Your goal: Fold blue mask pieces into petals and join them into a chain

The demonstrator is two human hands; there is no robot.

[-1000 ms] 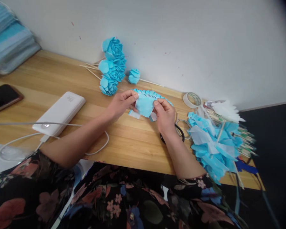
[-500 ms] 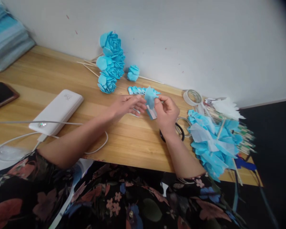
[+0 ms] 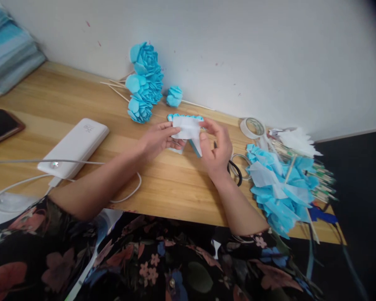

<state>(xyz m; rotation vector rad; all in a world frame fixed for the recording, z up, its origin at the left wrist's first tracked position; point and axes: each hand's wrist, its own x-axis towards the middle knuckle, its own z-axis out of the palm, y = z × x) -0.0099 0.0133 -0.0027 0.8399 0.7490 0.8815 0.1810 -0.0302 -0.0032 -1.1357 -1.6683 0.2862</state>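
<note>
A small white rectangle of thin paper or fabric (image 3: 186, 126) is stretched between my hands. My left hand (image 3: 161, 140) pinches its left end, thumb on top. My right hand (image 3: 217, 146) is at the right end, index fingertip at the upper corner and thumb lower down; the exact grip there is partly hidden. Just beneath lies a blue-and-white piece (image 3: 195, 147) on the table. Another whitish piece (image 3: 177, 149) shows under my left fingers. Behind the rectangle runs a row of folded blue pieces (image 3: 181, 116).
Blue paper flowers on sticks (image 3: 146, 81) and a single blue bud (image 3: 174, 96) lie near the wall. A white power bank (image 3: 73, 147) with cable and a phone (image 3: 3, 126) are left. A tape roll (image 3: 252, 127), black ring (image 3: 238, 173) and blue pile (image 3: 280, 188) are right.
The piece upright in my right hand, blue side showing, is now spread flat with white showing. My left hand has closed on its left end; my right hand has shifted slightly left.
</note>
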